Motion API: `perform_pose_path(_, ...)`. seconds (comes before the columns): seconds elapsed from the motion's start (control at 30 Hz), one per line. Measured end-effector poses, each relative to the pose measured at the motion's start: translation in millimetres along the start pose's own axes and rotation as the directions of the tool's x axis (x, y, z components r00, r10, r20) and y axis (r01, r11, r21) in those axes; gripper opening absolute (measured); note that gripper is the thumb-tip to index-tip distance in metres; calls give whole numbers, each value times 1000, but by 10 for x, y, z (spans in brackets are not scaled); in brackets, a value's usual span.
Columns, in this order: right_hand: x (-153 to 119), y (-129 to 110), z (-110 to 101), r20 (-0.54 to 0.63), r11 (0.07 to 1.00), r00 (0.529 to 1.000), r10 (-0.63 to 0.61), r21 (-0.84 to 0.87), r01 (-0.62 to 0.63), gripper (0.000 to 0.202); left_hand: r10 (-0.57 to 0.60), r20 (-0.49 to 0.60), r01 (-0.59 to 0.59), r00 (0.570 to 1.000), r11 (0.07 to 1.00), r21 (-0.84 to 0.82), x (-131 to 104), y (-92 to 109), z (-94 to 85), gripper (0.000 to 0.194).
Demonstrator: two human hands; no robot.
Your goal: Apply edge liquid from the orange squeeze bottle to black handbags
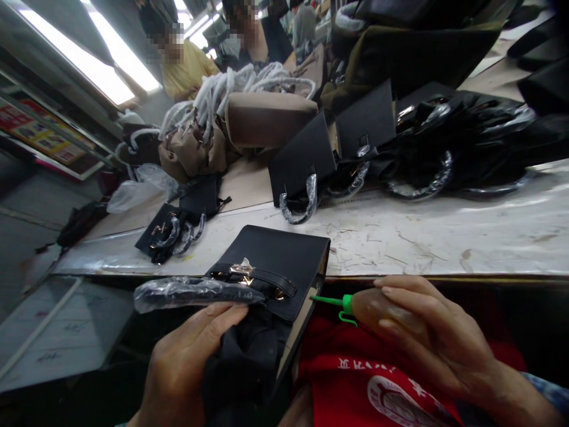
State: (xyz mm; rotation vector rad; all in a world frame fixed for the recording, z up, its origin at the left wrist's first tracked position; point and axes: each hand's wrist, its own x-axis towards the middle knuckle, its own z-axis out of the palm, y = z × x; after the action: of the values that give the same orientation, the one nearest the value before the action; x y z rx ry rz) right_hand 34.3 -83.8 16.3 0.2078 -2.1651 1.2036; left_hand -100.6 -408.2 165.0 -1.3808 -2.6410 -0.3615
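Note:
A black handbag [280, 249] with gold-coloured hardware and a plastic-wrapped handle [191, 295] is tilted over the table's near edge. My left hand [186, 350] grips it from below, the fingers partly hidden behind the handle and the dark lining [244, 362]. In my right hand [435, 332] is a glue bottle [386, 311], brownish and translucent, with a green nozzle [331, 301]. The nozzle's tip meets the pale side edge of the bag; whether any glue is coming out cannot be made out.
More black handbags [304, 160] with wrapped handles stand along the white table [400, 237]. Two small black ones [166, 228] lie at the left. Behind are brown bags [271, 118] with white-wrapped straps. Two people [189, 65] are across the table. A red apron [347, 379] covers my lap.

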Motion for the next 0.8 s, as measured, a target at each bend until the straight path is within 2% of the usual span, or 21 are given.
perform_pose_path(0.13,-20,-10,8,-32,997,998,-57,-44,56,49,20,-8,-20,1000,999,-25,47,43,-2,34)
perform_pose_path(0.2,-30,-3,12,-55,997,997,-49,-61,46,48,14,-1,-14,1000,1000,-26,60,49,-2,36)
perform_pose_path(0.33,-71,10,19,-25,999,999,-36,-35,35,41,20,-13,-20,1000,999,-31,69,30,2,35)
perform_pose_path(0.5,-111,-16,0,-63,999,998,-23,-44,20,49,24,-43,-26,999,999,-36,99,33,6,33)
perform_pose_path(0.67,-93,-111,-39,35,994,993,-111,-8,111,61,10,-47,-12,999,999,-41,107,73,6,33)
perform_pose_path(0.8,-186,-111,-24,-49,997,996,-77,-36,75,63,33,-43,-33,999,999,10,139,101,-20,28)
